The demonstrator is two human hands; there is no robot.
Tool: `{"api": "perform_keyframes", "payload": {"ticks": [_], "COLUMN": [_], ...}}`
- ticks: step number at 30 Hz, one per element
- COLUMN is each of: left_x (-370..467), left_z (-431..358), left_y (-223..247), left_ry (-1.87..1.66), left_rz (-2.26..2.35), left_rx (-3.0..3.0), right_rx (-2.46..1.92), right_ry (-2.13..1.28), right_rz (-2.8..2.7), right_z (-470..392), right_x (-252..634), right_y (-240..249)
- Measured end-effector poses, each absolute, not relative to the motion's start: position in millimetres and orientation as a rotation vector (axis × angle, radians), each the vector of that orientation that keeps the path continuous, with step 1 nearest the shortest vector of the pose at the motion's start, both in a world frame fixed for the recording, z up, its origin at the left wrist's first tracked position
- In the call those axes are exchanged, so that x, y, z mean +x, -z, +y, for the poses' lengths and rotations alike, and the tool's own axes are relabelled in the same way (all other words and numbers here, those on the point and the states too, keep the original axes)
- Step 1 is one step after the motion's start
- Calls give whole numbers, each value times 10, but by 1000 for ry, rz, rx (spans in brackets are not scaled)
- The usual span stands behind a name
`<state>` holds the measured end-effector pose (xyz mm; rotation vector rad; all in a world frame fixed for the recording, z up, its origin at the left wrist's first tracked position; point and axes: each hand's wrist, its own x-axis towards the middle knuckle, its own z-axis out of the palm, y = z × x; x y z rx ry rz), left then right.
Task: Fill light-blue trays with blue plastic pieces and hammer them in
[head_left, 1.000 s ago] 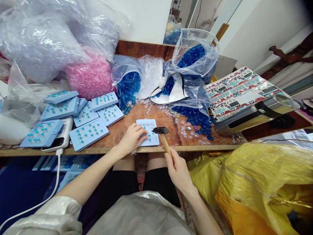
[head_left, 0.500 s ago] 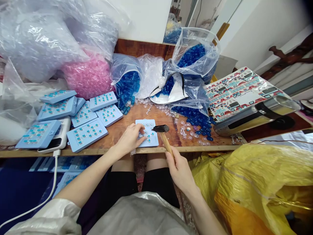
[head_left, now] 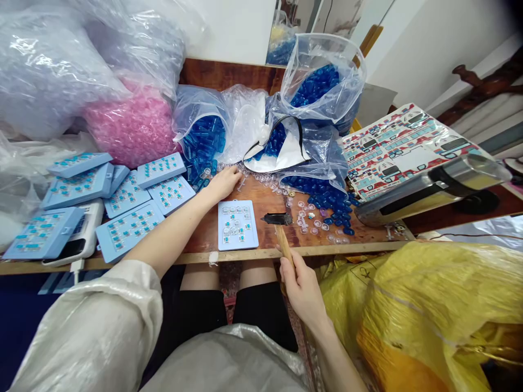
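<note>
My right hand [head_left: 301, 277] grips the wooden handle of a hammer [head_left: 278, 219], its dark metal head held over the table's front part. At the far side of the work spot, my left hand [head_left: 224, 183] is in among small transparent plastic pieces [head_left: 265, 178]. Its fingers are drawn together and pointing down; what they pinch, if anything, is hidden. Between the hands a light blue plastic panel [head_left: 238, 244] lies flat near the table edge, bearing small turquoise blocks and transparent round pieces.
Several similar blue panels [head_left: 131, 228] are piled at left beside a white device [head_left: 87, 231] with a cable. Bags of blue pieces [head_left: 312, 87] and pink pieces [head_left: 131, 128] line the back. A metal flask [head_left: 429, 190] and sticker sheets [head_left: 412, 147] stand right, above yellow sacks [head_left: 441, 310].
My left hand has left the panel and reached forward to the loose transparent pieces. The hammer has shifted slightly right, off the panel, still in my right hand. The view has moved a little.
</note>
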<state>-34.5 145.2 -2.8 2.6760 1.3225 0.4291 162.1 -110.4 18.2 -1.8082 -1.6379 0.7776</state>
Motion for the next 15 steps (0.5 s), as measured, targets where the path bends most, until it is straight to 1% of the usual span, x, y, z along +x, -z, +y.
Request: {"api": "perform_keyframes", "payload": {"ticks": [3, 6, 10, 15], "left_x": [-355, -440, -566, -658], "left_z": [1294, 891, 352, 50], "left_y": [-46, -246, -452, -444], "left_ry": [-577, -722, -666, -654], "left_rz": [1345, 1181, 1010, 1074], "left_rx": [2552, 2300, 2108, 2169], "right_rx": [-1795, -1784, -1773, -1742], "right_ry": [-790, -790, -775, -760], "right_rz": [-1631, -1625, -1653, -1723], "right_z": [-1130, -1132, -1115, -1145], "right_x": [1642, 1643, 1580, 1487], "right_y": [-163, -161, -199, -232]}}
